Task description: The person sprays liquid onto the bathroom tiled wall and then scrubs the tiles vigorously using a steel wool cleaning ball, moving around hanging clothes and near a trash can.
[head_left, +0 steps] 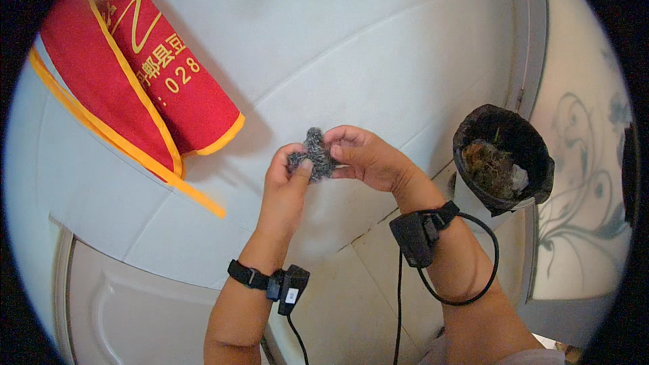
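A dark grey, fuzzy ball of metal mesh, which looks like a steel wool scourer, is held between both my hands in the middle of the view. My left hand pinches its left side, thumb lying across the front. From the other side, my right hand grips its right edge with thumb and fingers bent. A lump of the scourer pokes up between the two hands. Black straps with small boxes and cables sit on both forearms.
A red cloth with yellow edging, perhaps an apron, hangs at the upper left by the white tiled wall. To the right stands a bin lined with a black bag, with brownish waste in it. A pale panel door is at lower left.
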The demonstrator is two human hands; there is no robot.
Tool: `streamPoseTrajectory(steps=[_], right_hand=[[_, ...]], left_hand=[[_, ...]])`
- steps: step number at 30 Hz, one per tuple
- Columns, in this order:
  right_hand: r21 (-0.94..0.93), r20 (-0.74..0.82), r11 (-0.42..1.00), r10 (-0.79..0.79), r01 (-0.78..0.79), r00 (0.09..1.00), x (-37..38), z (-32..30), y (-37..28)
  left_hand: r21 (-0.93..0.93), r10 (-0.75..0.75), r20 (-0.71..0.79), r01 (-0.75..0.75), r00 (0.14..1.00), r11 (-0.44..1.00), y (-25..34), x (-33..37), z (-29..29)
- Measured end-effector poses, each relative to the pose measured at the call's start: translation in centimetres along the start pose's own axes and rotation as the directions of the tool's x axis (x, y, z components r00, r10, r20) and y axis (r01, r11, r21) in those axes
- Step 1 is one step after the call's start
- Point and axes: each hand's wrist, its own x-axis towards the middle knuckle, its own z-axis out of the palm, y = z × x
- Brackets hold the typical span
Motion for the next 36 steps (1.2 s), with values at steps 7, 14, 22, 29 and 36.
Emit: streamPoseTrajectory(steps=[7, 14, 22, 29, 36], right_hand=[[-0.096, -0.020, 0.984, -0.151, 0.148, 0.988, 0.9, 3.2, 0.6], [-0.257, -0.260, 0.891, -0.437, 0.375, 0.861, 3.4, 6.2, 2.8], [-0.923, 0.135, 0.041, -0.897, 0.383, 0.421, 2.4, 6.6, -0.8], [-0.950, 0.289, -0.242, -0.920, 0.197, 0.266, 5.2, 0.6, -3.2], [-0.982, -0.163, 0.079, -0.819, -0.174, 0.550, -3.0, -10.3, 2.6]], left_hand=[[0.717, 0.631, 0.065, -0.476, 0.773, 0.509, 0.9, -0.3, 1.6], [0.509, 0.526, -0.198, -0.372, 0.827, 0.776, 0.4, 0.6, 0.8], [0.473, 0.508, -0.026, -0.437, 0.861, 0.765, -0.1, -3.3, 1.3], [0.779, 0.468, 0.218, -0.441, 0.857, 0.446, -2.3, -9.4, -3.1], [0.776, 0.294, 0.208, -0.340, 0.933, 0.531, -4.3, -12.4, -4.2]])
